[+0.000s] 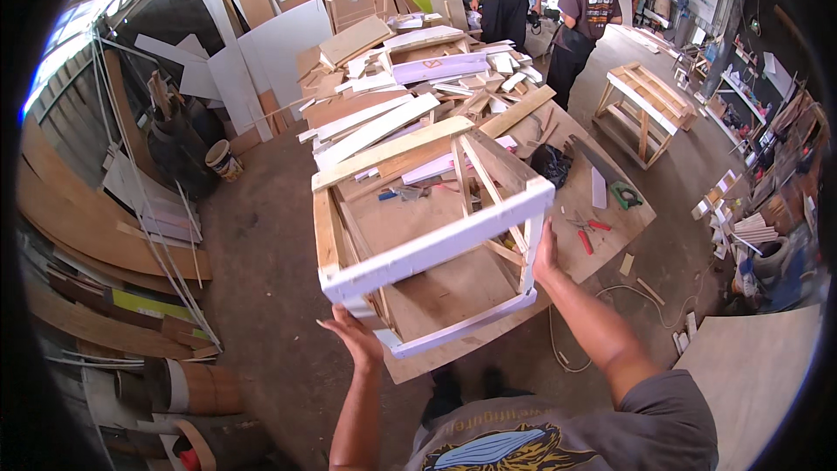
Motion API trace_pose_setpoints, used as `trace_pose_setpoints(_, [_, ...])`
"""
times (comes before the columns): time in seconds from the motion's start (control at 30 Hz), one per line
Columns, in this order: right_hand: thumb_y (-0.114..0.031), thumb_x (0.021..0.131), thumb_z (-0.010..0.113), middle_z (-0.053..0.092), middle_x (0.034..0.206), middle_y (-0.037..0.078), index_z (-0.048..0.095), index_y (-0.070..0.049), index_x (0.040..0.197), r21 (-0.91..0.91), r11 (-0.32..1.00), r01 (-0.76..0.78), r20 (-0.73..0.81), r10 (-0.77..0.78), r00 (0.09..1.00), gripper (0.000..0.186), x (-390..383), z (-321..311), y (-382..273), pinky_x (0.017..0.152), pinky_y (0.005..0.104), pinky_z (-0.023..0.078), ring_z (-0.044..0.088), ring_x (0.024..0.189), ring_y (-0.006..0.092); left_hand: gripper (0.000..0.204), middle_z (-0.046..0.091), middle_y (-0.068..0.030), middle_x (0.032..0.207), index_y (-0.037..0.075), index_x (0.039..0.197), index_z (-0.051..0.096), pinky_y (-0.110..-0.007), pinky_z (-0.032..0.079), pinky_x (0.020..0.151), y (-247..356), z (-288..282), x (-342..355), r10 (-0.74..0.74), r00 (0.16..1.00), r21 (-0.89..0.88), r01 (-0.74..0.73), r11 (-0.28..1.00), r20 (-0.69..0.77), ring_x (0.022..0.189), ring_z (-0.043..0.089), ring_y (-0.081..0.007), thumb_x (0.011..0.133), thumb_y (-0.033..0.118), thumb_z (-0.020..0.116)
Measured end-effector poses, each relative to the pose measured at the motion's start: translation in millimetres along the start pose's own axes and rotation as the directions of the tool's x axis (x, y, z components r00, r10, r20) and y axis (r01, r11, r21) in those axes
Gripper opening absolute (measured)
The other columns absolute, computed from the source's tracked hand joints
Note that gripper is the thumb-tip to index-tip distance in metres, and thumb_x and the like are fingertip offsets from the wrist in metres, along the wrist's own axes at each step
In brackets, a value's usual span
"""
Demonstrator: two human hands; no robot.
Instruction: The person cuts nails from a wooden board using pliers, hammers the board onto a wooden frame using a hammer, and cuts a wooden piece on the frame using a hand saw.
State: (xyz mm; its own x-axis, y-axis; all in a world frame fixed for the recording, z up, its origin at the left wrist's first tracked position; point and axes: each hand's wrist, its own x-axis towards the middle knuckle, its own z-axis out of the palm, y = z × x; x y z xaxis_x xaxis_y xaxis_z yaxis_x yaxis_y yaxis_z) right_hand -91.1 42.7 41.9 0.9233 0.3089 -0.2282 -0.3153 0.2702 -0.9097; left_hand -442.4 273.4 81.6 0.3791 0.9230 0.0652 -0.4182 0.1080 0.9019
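- The table stands before us, scrap wood heaped over its far half.
- We hold a wooden frame, tilted, over the table's near part.
- Left of the table, a dark barrel holds upright sticks; beside it sits a bucket.
- Our forearms rise from the table's near side, left nearly upright, right slanting inward.
- Our right hand and left hand grip the frame's near uprights, fingers curled, partly hidden.
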Motion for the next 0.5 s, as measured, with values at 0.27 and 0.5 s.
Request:
trace_pose_setpoints(0.27, [-0.051, 0.11, 0.04, 0.061, 0.134, 0.006, 0.057, -0.006, 0.139, 0.122, 0.991, 0.058, 0.013, -0.06, 0.998, 0.056, 12.7, -56.0, 64.2, 0.117, 0.0363, 0.036, 0.052, 0.132, 0.022, 0.092, 0.04, -0.0032, 0.163, 0.015, 0.164, 0.032, -0.047, 0.018, 0.127, -61.7, -45.9, -64.2, -0.187, 0.979, -0.34, 0.15, 0.928, -0.079, 0.151, 0.033, -0.0272, 0.101, 0.081, 0.032])
trace_pose_setpoints(0.5, [-0.048, 0.109, 0.047, 0.06, 0.126, 0.002, 0.058, -0.012, 0.133, 0.051, 0.998, 0.029, -0.027, -0.028, 0.999, 0.045, 78.8, -214.7, 139.1, 0.108, 0.0366, 0.044, 0.056, 0.121, 0.0169, 0.086, 0.07, -0.0125, 0.111, 0.01, 0.143, 0.054, -0.044, 0.051, 0.096, -90.5, -22.6, -87.3, -0.184, 0.972, -0.404, 0.227, 0.886, 0.144, 0.1, 0.066, -0.0283, 0.101, 0.081, 0.029])
